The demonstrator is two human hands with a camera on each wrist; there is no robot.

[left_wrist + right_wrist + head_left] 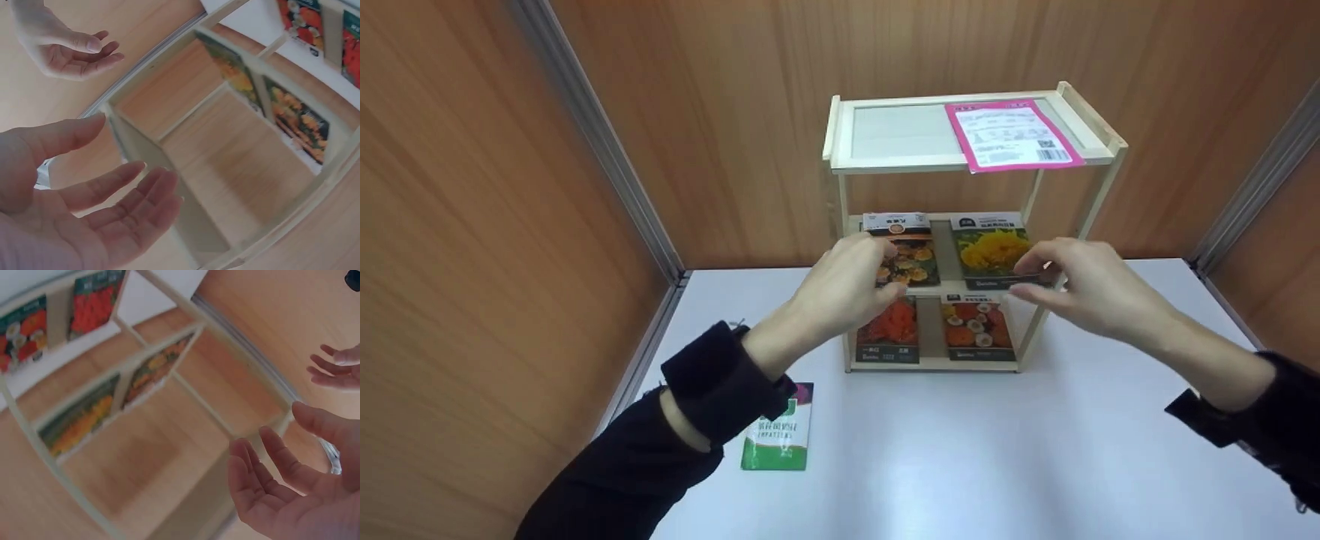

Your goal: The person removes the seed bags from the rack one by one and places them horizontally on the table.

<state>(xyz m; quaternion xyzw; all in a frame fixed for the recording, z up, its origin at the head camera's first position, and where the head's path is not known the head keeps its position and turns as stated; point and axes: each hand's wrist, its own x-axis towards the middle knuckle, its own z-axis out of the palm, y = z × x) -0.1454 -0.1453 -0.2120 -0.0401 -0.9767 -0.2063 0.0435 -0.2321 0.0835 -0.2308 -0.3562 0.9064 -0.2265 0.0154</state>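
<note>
My left hand [844,289] is raised in front of the left side of a small cream-coloured shelf rack [900,166], fingers loosely bent and holding nothing. Opposite it, my right hand [1084,289] hovers before the rack's right side, also empty, thumb apart from the fingers. On the middle shelf lean an orange-flower seed packet [915,259], partly behind my left hand, and a yellow-flower seed packet [990,247] near my right fingertips. The bottom shelf carries a red-flower seed packet [892,330] and an orange-and-white-flower packet [979,330]. A pink-edged packet [1012,135] lies on the top shelf.
A green-and-white seed packet [780,435] lies on the white table [930,450] at the left, partly covered by my left sleeve [727,382]. Wood-patterned panels [735,135] stand behind and on both sides, with metal strips [607,150] at the corners.
</note>
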